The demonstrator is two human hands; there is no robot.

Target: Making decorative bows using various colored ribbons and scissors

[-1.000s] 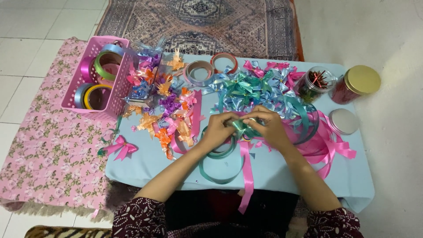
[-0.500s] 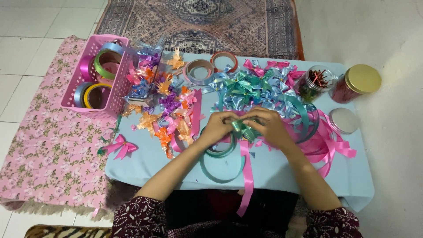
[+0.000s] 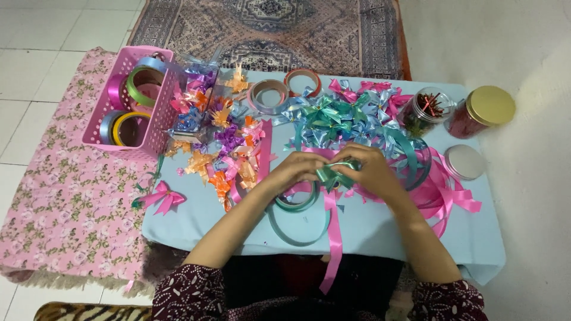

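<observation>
Low table, pale blue cloth (image 3: 380,232). Ribbon bows (image 3: 333,116) heaped beyond both hands; pink basket (image 3: 128,101) far left; two jars (image 3: 458,113) far right.

much of the green ribbon bow (image 3: 333,176) was hidden by the left hand (image 3: 294,172) and right hand (image 3: 372,171); the patterned rug (image 3: 267,24) was cropped at top.

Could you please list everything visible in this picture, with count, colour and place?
table: one, light-blue cover, centre
basket: one, pink, far left, holding ribbon rolls
ribbon bows: many, mixed colours, tabletop
tape rolls: two, back centre
jars: two, right edge
loose lid: one, silver, right
pink bow: one, table's left edge
floral cloth: one, pink, floor left
rug: one, patterned, behind
green ribbon: one, between both hands
left hand, right hand: centre
</observation>
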